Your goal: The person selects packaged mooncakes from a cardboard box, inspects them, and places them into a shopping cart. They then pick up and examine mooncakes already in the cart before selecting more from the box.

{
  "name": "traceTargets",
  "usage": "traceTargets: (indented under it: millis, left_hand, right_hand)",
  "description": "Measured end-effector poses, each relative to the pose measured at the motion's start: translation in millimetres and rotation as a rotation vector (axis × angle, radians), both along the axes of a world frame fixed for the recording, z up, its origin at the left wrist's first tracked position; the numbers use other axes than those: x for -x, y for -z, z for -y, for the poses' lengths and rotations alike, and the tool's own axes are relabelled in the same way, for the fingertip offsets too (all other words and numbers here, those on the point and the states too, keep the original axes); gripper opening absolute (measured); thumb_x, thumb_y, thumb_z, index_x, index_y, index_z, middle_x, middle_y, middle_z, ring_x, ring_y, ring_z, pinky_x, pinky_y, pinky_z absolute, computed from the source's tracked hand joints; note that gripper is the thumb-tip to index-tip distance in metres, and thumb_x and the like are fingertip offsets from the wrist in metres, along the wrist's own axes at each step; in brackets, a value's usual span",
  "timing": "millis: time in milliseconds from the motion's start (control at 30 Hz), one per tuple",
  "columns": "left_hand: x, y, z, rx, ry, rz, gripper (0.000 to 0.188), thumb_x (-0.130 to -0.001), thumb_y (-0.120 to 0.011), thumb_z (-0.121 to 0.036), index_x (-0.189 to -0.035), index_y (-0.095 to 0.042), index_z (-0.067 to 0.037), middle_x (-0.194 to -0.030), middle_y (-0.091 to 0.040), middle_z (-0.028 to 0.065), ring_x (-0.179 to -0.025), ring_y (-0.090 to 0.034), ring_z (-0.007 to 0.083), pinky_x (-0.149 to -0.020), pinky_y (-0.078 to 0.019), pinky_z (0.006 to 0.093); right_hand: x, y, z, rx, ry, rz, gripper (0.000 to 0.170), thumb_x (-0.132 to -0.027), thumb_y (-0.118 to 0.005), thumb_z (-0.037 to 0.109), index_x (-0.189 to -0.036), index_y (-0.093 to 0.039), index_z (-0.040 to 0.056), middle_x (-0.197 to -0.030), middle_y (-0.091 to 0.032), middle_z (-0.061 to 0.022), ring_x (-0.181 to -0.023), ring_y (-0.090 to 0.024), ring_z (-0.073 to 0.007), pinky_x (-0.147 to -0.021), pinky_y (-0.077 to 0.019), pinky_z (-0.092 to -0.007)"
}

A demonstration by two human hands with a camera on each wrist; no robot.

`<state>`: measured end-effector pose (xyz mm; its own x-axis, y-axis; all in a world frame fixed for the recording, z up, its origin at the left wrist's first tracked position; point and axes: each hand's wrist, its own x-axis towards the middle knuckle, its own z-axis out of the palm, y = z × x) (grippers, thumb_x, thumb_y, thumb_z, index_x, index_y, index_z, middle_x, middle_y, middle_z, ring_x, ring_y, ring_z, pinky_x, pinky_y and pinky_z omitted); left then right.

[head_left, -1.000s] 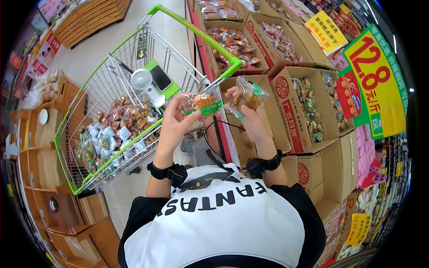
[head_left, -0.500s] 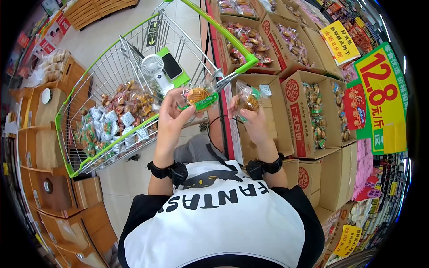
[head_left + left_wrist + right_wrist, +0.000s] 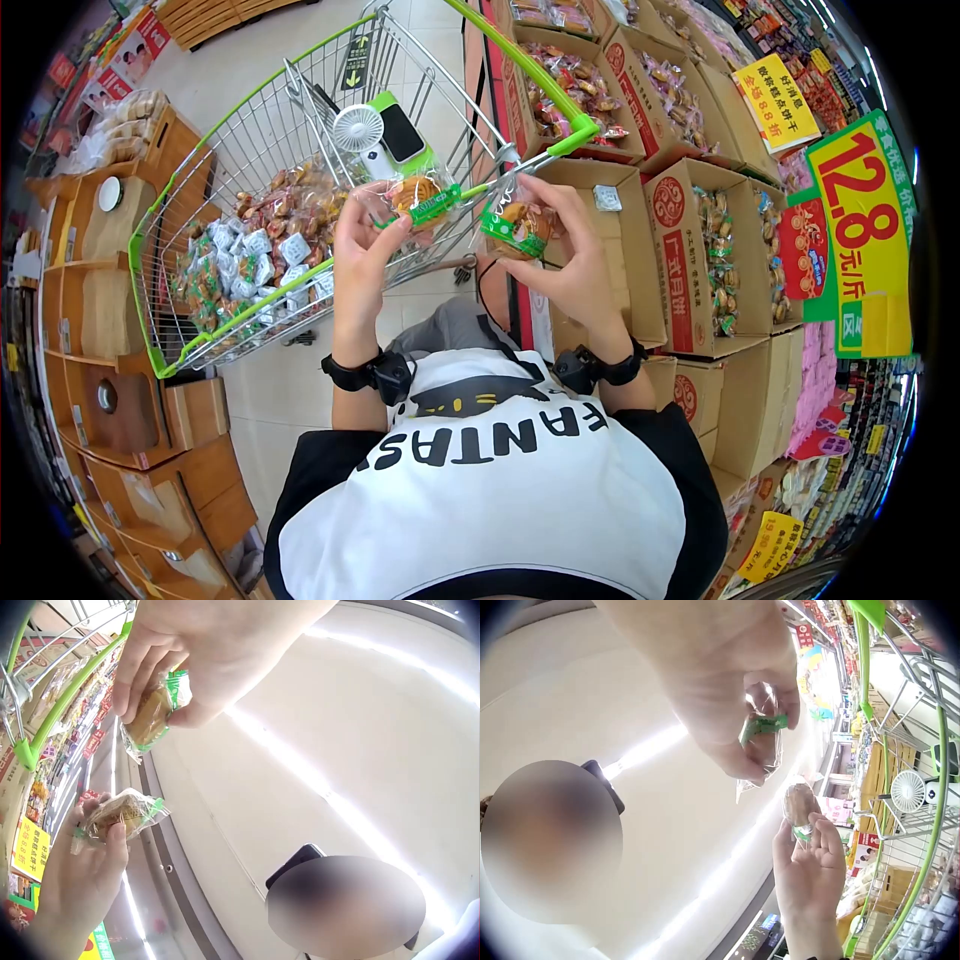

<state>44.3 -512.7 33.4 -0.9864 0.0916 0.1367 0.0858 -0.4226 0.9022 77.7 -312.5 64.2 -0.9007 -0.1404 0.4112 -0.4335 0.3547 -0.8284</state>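
Observation:
In the head view my left hand [image 3: 366,240] pinches a clear-wrapped round pastry [image 3: 414,192] with a green label, thumb in front. My right hand [image 3: 572,255] holds a second wrapped pastry [image 3: 516,222] by its edges between thumb and fingers, a short gap to the right of the first. The left wrist view shows the left hand's pastry [image 3: 152,712] above and the right hand's pastry [image 3: 124,817] below. Seen from the right wrist, the right hand's pastry [image 3: 763,735] has a green band across its wrapper.
A shopping cart [image 3: 160,310] with a green rim stands at left, holding many wrapped snacks [image 3: 235,260], a small white fan [image 3: 358,128] and a phone [image 3: 402,134]. At right are cardboard boxes [image 3: 672,280] of packaged sweets; one holds a small white packet [image 3: 606,198].
My right hand has turned its pastry so the green label shows, and its fingers now span the edges. Both hands sit slightly higher in view, and the scene has shifted as the head moved.

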Motion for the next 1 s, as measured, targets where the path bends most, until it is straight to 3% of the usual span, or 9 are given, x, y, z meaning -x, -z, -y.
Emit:
traceTargets:
  millis: [267, 500, 700, 800, 1000]
  left_hand:
    - [0.2, 2.4, 11.9, 0.026, -0.015, 0.004, 0.039, -0.074, -0.056, -0.002, -0.11, -0.04, 0.003, -0.1, -0.049, 0.0109, -0.089, -0.053, 0.017, -0.071, -0.0476, 0.0292]
    - [-0.8, 13.3, 21.8, -0.019, 0.047, -0.029, 0.037, -0.075, -0.056, -0.002, -0.109, -0.041, 0.002, -0.1, -0.048, 0.0101, -0.089, -0.052, 0.0164, -0.07, -0.048, 0.0293]
    - [-6.7, 0.6, 34.5, 0.006, 0.008, -0.085, 0.038, -0.074, -0.056, 0.002, -0.109, -0.04, 0.002, -0.1, -0.049, 0.0096, -0.09, -0.052, 0.0159, -0.071, -0.0477, 0.0286]
    - [-6.9, 0.2, 44.0, 0.022, -0.016, -0.087, 0.039, -0.074, -0.056, 0.002, -0.109, -0.04, 0.001, -0.101, -0.049, 0.0085, -0.093, -0.05, 0.0132, -0.075, -0.0446, 0.0255]
    - [-10.1, 7.1, 63.4, 0.069, -0.118, -0.107, 0.04, -0.073, -0.055, 0.002, -0.11, -0.04, 0.001, -0.101, -0.047, 0.0063, -0.093, -0.047, 0.0105, -0.077, -0.0398, 0.0225]
  right_hand:
    - [5.9, -6.2, 3.9, -0.207, 0.039, -0.173, 0.06, -0.056, -0.07, 0.005, -0.112, -0.048, 0.0047, -0.097, -0.047, -0.0061, -0.091, -0.046, -0.0172, -0.082, -0.0368, -0.0276]
    - [11.9, -3.5, 21.6, -0.107, -0.028, -0.069, 0.06, -0.056, -0.073, 0.007, -0.111, -0.048, 0.0056, -0.093, -0.045, -0.0078, -0.086, -0.047, -0.0188, -0.077, -0.0399, -0.0275]
    - [26.1, -4.3, 42.9, -0.026, -0.199, -0.044, 0.061, -0.057, -0.074, 0.01, -0.112, -0.049, 0.0078, -0.092, -0.044, -0.0069, -0.085, -0.047, -0.0177, -0.075, -0.04, -0.0266]
    - [29.7, -10.6, 56.7, -0.034, -0.262, -0.015, 0.06, -0.058, -0.074, 0.01, -0.113, -0.049, 0.0083, -0.093, -0.043, -0.0023, -0.087, -0.043, -0.0125, -0.074, -0.0364, -0.0231]
    - [41.4, -12.5, 79.8, -0.173, -0.371, -0.087, 0.064, -0.056, -0.076, 0.012, -0.113, -0.049, 0.0113, -0.093, -0.045, -0.0041, -0.088, -0.046, -0.0139, -0.075, -0.039, -0.0239]
